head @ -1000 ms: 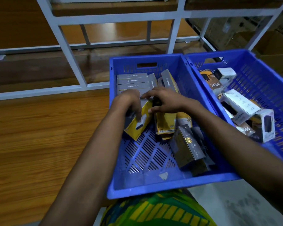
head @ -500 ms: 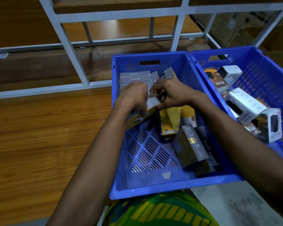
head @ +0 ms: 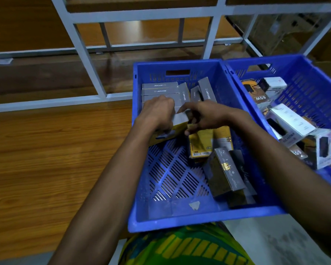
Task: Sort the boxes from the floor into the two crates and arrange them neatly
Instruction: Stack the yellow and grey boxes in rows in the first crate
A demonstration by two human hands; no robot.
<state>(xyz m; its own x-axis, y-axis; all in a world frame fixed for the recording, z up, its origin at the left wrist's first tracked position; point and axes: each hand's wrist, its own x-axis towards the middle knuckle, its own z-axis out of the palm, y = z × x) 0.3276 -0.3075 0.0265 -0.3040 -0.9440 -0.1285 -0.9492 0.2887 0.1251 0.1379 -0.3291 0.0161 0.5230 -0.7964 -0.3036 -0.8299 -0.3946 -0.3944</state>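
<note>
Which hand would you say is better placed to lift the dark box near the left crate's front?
Probably right: the right hand sits nearer the dark box; the left hand grips a yellow box.

A wood floor point(head: 46, 159) fills the left half of the frame, and a grey floor point(head: 266, 241) shows at the lower right. Two blue crates sit side by side with their walls touching: the left crate point(head: 180, 222) at centre and the right crate point(head: 313, 77) at the right edge. A white rack point(head: 84, 54) stands across the top. Brown cartons point(head: 329, 46) sit behind it at the upper right, and a pale scrap point(head: 1, 61) lies at the upper left.
</note>
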